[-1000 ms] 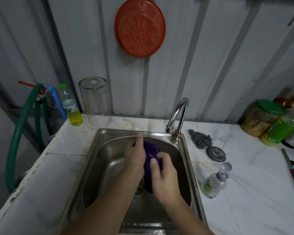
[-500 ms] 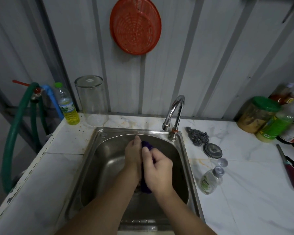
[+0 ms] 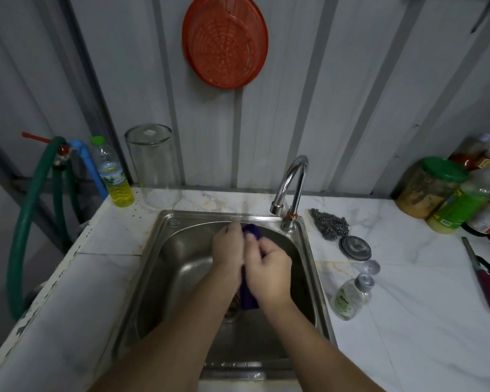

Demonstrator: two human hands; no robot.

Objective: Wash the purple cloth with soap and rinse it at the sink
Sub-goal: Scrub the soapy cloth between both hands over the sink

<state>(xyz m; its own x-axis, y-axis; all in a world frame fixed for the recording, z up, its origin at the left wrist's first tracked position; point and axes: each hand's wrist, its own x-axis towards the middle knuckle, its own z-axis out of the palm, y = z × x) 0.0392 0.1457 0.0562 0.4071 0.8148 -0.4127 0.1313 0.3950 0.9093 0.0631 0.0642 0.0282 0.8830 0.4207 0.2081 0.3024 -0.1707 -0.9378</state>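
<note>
The purple cloth (image 3: 249, 299) is bunched between both hands over the steel sink (image 3: 181, 267), below and left of the faucet spout (image 3: 293, 179). My left hand (image 3: 229, 247) presses against its left side, and my right hand (image 3: 269, 271) is wrapped around it from the right. Only a purple tip above the fingers and a fold hanging under the right hand show; the hands hide the rest. I see no water running from the faucet. A small clear soap bottle (image 3: 350, 297) lies on the counter right of the sink, its cap (image 3: 371, 267) beside it.
A steel scourer (image 3: 330, 224) and a round drain plug (image 3: 354, 247) lie right of the faucet. Jars and bottles (image 3: 447, 193) crowd the far right. A glass cylinder (image 3: 153, 165), a yellow-liquid bottle (image 3: 112, 174) and a green hose (image 3: 26, 222) stand at the left.
My right hand has slid up and closed tighter over the cloth, hiding more of it. Both hands stay pressed together over the sink basin.
</note>
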